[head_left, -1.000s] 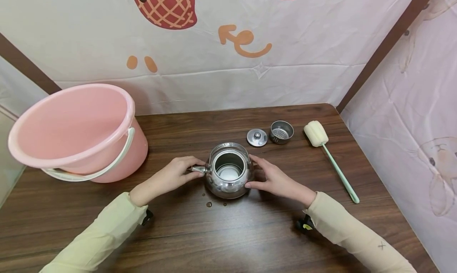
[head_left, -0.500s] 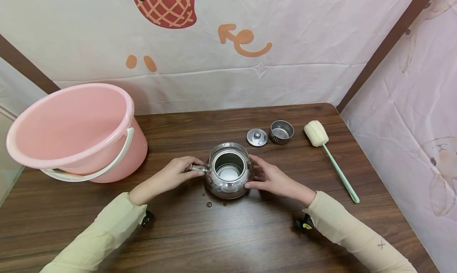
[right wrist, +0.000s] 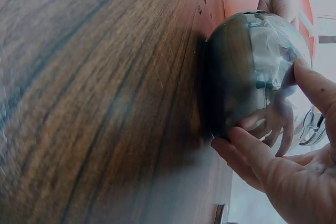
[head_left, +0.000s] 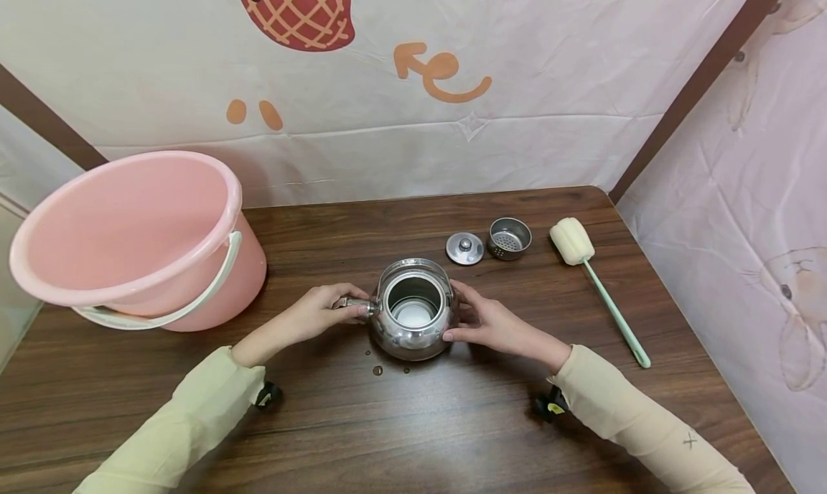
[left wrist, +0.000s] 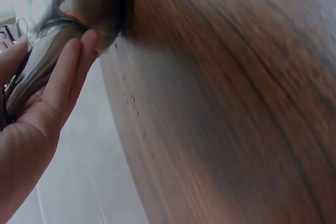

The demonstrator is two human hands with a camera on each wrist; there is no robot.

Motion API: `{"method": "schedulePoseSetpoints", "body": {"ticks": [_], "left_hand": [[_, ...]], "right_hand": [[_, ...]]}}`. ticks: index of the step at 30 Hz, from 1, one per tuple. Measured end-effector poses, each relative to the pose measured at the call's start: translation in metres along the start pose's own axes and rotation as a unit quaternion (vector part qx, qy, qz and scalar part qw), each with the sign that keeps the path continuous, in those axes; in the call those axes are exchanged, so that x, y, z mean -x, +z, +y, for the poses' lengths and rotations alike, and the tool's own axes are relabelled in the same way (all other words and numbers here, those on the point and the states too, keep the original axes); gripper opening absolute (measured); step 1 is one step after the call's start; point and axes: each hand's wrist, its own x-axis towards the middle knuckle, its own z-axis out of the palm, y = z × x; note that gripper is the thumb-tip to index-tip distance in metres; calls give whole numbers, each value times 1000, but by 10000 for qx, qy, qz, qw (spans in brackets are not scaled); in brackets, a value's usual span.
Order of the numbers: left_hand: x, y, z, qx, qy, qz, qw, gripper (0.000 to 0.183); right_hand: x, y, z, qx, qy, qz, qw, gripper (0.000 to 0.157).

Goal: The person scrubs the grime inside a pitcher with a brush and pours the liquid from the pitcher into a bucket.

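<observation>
A shiny steel teapot (head_left: 410,343) stands lidless on the wooden table, its round mouth facing up and its metal bottom visible inside. Its hoop handle (head_left: 413,263) leans toward the back. My left hand (head_left: 316,312) holds the spout, thumb on one side and fingers along the other, as the left wrist view shows with the spout (left wrist: 50,59) between them. On the opposite side, my right hand (head_left: 494,324) spreads round the teapot's belly, thumb at the front and fingertips (right wrist: 247,137) on the curved wall. Behind the pot lie its small knobbed lid (head_left: 465,249) and a perforated strainer cup (head_left: 510,239).
A big pink bucket (head_left: 252,278) with a white handle stands at the left. At the right lies a sponge brush (head_left: 572,242) with a pale green stick. Several water drops (head_left: 377,370) dot the table in front of the pot. A printed cloth hangs behind the table.
</observation>
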Motion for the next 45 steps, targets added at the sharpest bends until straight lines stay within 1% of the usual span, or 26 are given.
{"method": "schedulePoseSetpoints", "body": {"ticks": [2, 8, 12, 16, 21, 25, 33, 39, 42, 45], "left_hand": [[-1, 0, -1, 224, -132, -22, 9997, 30], [-1, 1, 2, 645, -443, -5, 9969, 33], [-1, 2, 4, 799, -575, 56, 9951, 33], [-1, 1, 5, 804, -596, 109, 9949, 32], [0, 0, 4, 829, -490, 136, 9953, 31], [1, 0, 3, 840, -466, 177, 9952, 30], [2, 0, 3, 932, -429, 166, 9946, 31], [3, 1, 4, 933, -417, 150, 9947, 31], [4, 0, 7, 893, -426, 195, 9949, 30], [4, -1, 10, 799, -408, 271, 9956, 30]], "right_hand": [[0, 0, 0, 62, -4, -8, 10000, 81], [1, 0, -3, 34, -15, -13, 10000, 81], [1, 0, -5, -18, 2, -10, 10000, 80], [0, 1, -5, -129, 4, 5, 9999, 79], [-2, 2, -5, -275, -2, -32, 9996, 80], [-3, 2, -6, -319, -16, -50, 9995, 80], [-3, 2, -7, -318, -131, -57, 9994, 79], [-4, 2, -6, -268, -92, -72, 9996, 79], [-3, 1, -8, -211, -31, -49, 9998, 80], [-3, -2, -11, -209, -56, 5, 9998, 81]]}}
